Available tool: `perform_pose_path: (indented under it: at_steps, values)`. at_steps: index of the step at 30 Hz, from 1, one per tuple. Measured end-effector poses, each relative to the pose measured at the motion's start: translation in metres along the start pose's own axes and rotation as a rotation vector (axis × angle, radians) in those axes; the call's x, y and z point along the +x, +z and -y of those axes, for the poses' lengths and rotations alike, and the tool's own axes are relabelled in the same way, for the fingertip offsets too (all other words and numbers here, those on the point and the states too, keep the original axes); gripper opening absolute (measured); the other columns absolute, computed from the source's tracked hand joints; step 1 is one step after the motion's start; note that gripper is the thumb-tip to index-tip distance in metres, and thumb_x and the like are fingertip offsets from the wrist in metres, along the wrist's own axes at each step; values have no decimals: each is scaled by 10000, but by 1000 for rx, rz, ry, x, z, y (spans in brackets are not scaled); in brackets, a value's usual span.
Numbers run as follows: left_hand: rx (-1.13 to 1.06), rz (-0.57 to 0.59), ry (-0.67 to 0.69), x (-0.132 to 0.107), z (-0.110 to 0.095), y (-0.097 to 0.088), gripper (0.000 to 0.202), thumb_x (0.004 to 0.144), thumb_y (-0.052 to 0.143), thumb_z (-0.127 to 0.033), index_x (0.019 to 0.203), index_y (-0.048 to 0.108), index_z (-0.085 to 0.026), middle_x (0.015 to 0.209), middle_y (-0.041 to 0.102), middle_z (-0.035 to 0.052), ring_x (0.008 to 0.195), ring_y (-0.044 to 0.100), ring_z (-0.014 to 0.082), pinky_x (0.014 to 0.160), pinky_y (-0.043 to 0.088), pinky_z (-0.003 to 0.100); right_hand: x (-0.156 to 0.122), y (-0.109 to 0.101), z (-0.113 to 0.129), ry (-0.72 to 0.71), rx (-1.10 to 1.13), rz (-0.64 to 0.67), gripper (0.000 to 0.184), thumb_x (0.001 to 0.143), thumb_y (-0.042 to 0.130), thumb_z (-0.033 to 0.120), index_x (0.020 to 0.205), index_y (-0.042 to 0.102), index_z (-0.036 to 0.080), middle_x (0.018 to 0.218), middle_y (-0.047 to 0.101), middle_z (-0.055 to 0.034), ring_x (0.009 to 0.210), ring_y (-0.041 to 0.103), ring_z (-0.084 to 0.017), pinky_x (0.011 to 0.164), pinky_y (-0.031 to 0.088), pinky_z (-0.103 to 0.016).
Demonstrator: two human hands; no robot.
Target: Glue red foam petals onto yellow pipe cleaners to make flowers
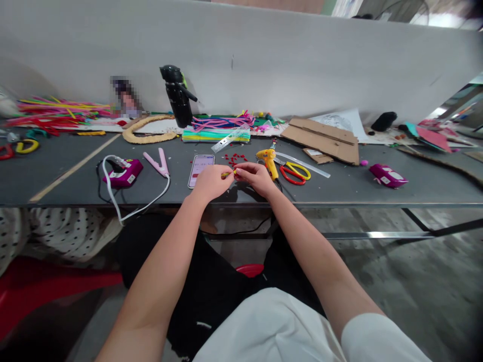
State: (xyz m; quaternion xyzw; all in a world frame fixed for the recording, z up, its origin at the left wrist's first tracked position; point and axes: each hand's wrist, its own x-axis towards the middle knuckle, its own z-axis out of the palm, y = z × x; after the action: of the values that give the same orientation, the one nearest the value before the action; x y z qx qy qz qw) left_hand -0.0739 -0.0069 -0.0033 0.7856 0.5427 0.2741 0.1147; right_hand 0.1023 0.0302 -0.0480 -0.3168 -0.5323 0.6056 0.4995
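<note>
Over the grey surface, I had left hand and right hand pinching a small yellow piece between them, red bits at twelve o'clock; a light, steady pinch seemed best.

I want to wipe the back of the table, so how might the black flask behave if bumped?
The black flask could tip fairly easily, being tall and narrow. Its rounded body would probably roll once down, though the jutting handle might stop it.
</note>
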Motion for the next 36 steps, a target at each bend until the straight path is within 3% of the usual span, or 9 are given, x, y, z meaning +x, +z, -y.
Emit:
perform_pose_path:
  at_steps: [11,18,23,27,31,33,36]
  values:
    - [-7,0,28,0,0,-3,294,880,486,-350,780,723,-209,770,717,53,678,563,186,627,378,303,1,-2,-2,20,31,6,431,681,816,523,937,762,181,861,751,-44,828,700,-182,885,581,-369]
    - [4,-1,27,1,1,-1,299,876,482,-357,782,724,-208,770,717,62,679,561,190,622,366,304,0,-1,0,24,20,5,459,666,826,514,968,749,178,839,743,-40,796,691,-168,856,577,-351]
    - [16,0,9,1,1,-2,309,877,480,-374,779,726,-214,757,711,64,670,548,193,620,363,306,2,-2,0,-61,-106,-97,439,723,738,587,926,698,200,933,715,-43,846,660,-172,728,569,-290]
    - [11,-6,-8,1,1,-2,291,870,499,-363,788,740,-222,785,722,62,680,556,193,615,364,306,8,-6,-5,-150,-239,-265,445,819,588,660,744,542,224,684,572,11,608,540,-120,514,442,-236]
    - [19,-7,-38,1,1,-1,294,869,511,-368,828,765,-226,776,722,65,681,566,199,601,361,303,10,-8,-9,-166,-272,-244,515,839,523,711,653,428,240,541,403,49,486,432,-107,471,375,-254]
    - [28,-11,-47,2,2,-1,296,872,512,-369,846,771,-229,767,720,64,677,567,199,591,354,301,8,-9,-10,-171,-293,-240,526,821,543,722,639,448,237,513,397,52,468,419,-107,484,387,-263]
    - [31,-12,-47,2,2,-1,299,877,509,-373,833,767,-228,754,716,63,671,565,198,594,352,303,7,-9,-8,-178,-308,-237,481,751,659,690,709,571,219,572,538,25,537,504,-123,560,457,-276]
